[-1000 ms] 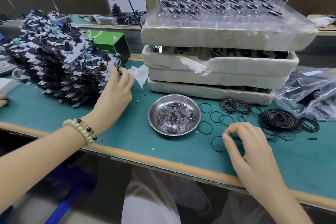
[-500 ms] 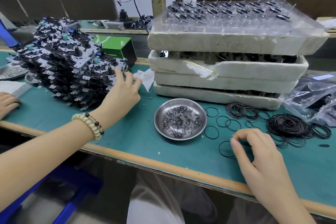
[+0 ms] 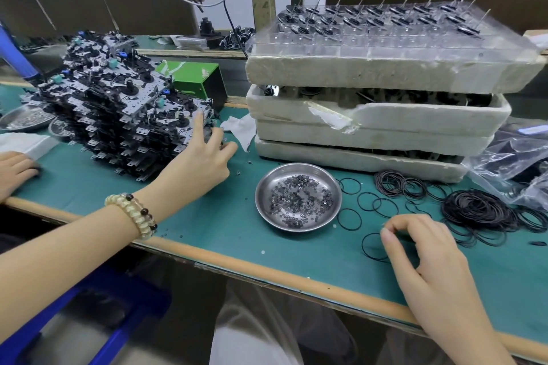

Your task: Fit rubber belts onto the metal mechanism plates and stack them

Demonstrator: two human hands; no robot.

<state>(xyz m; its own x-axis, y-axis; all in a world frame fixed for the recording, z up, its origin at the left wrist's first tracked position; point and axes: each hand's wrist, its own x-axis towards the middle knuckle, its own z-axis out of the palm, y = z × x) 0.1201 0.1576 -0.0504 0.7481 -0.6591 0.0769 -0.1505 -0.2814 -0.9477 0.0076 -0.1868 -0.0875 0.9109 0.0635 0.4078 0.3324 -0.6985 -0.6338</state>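
Right hand [image 3: 424,261] pinching loose belt [image 3: 370,246] between thumb and forefinger, other fingers curling over it, just right of steel dish [image 3: 264,187]. Left hand [image 3: 204,157] lying with fingers spread, not clamping anything, fingertips touching near corner of plate stack [image 3: 112,104], left of dish. Big belt pile [image 3: 480,210] sitting further right of dish, few single loops lying between. Foam trays [image 3: 370,127] sitting stacked right behind dish. Another hand [image 3: 14,172] resting way left of dish.
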